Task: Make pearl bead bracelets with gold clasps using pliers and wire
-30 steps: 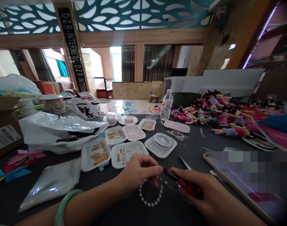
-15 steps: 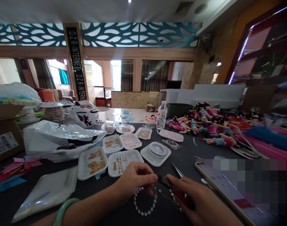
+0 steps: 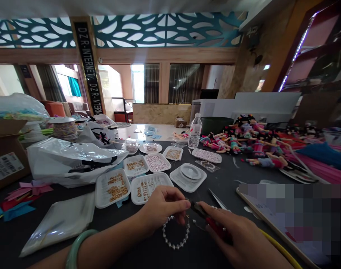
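Head view looks down a dark work table (image 3: 226,179) crowded with craft supplies. The left hand (image 3: 161,207), a green jade bangle (image 3: 75,248) on its wrist, pinches the top of one pearl bead bracelet (image 3: 176,233), thumb and fingers closed on the strand so the loop hangs down against the tabletop. The right hand (image 3: 240,239) is wrapped around one pair of red-handled pliers (image 3: 208,218), whose dark tip meets the bracelet right at the left fingertips; the two hands sit close together, nearly touching.

Beyond the hands I count seven white trays: two big ones of gold findings, tray (image 3: 112,186) and tray (image 3: 150,186), then smaller trays of pink beads (image 3: 157,162) and gold bits (image 3: 136,164), plus three more farther back. One lid-like tray holds a single spool of clear cord (image 3: 189,172). One pair of tweezers (image 3: 216,198) lies just right of the hands. One water bottle (image 3: 195,130) stands upright mid-table, beside a heap of small dolls (image 3: 243,144), too tangled to count. A blurred-out flat tablet (image 3: 293,216) lies on the right.

To the left lie a crumpled white plastic bag (image 3: 75,158), a flat clear packet (image 3: 61,222), folded paper scraps (image 3: 21,194) and one cardboard box (image 3: 6,149).

The room is a wood-panelled hall with a teal cut-out frieze (image 3: 164,31) and tall windows (image 3: 152,82).
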Motion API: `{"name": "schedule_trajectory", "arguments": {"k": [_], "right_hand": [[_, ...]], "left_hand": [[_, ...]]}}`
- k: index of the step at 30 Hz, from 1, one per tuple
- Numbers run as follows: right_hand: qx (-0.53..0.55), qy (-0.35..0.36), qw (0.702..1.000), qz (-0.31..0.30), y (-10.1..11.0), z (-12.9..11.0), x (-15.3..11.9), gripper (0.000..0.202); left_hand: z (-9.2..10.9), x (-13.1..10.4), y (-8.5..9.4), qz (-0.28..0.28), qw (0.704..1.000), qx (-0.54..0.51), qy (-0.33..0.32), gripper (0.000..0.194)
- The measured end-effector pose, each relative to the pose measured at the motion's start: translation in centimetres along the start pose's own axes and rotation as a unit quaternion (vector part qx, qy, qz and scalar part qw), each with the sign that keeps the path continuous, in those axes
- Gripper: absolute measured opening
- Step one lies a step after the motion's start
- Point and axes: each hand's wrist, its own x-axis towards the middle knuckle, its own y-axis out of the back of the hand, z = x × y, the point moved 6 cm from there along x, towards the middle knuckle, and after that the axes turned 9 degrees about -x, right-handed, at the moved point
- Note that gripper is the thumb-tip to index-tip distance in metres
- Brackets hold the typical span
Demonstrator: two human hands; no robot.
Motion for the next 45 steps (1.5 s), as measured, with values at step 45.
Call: {"name": "schedule_trajectory", "arguments": {"k": [45], "right_hand": [[-0.169,0.035,0.983,0.054,2.2,-1.5,-0.6,0.053]], "left_hand": [[-0.1,-0.2,-0.4,-0.047,0.998,0.027,-0.020,0.022]]}}
